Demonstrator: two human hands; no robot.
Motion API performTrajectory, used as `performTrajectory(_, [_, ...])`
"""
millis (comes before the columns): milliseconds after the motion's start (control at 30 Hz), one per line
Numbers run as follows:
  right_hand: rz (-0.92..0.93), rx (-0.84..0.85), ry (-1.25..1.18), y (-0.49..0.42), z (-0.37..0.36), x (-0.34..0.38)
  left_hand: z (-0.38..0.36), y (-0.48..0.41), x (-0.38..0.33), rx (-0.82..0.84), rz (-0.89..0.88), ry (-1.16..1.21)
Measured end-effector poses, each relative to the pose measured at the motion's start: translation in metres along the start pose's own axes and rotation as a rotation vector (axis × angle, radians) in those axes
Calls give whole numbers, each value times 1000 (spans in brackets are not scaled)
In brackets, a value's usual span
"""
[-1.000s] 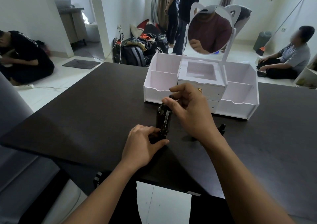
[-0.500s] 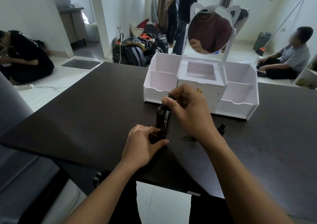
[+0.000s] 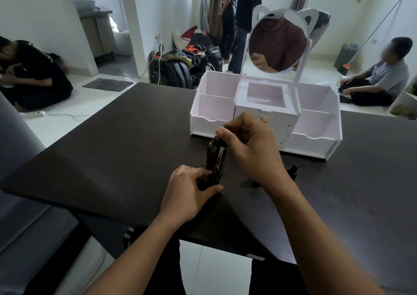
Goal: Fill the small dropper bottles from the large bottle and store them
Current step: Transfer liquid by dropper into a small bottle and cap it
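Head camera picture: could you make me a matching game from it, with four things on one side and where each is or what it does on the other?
1 left hand
2 right hand
3 round mirror
4 spare dropper bottle

A stands on the white organizer
B on the table beside the right wrist
C pinches the dropper
D grips a small bottle

Pairs: 1-D, 2-C, 3-A, 4-B

A dark table (image 3: 112, 159) bears a white organizer (image 3: 313, 143), a large dark bottle (image 3: 213, 154) and a small dropper bottle (image 3: 293, 171).
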State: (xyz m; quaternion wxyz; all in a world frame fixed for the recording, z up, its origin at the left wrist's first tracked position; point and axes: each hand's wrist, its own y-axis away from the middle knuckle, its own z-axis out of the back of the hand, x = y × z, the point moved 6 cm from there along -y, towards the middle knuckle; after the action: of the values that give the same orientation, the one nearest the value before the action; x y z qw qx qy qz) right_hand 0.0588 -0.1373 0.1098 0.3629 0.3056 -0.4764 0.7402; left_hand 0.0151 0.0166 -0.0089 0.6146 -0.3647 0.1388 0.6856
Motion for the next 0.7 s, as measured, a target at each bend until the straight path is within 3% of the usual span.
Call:
performTrajectory(133, [10, -61, -82, -5, 10, 15, 0, 0, 2, 4, 30, 16])
performTrajectory(367, [187, -247, -77, -24, 36, 47, 0, 0, 1, 39, 45, 13])
performTrajectory(700, [191, -229, -28, -33, 24, 34, -2, -1, 3, 18, 42, 13])
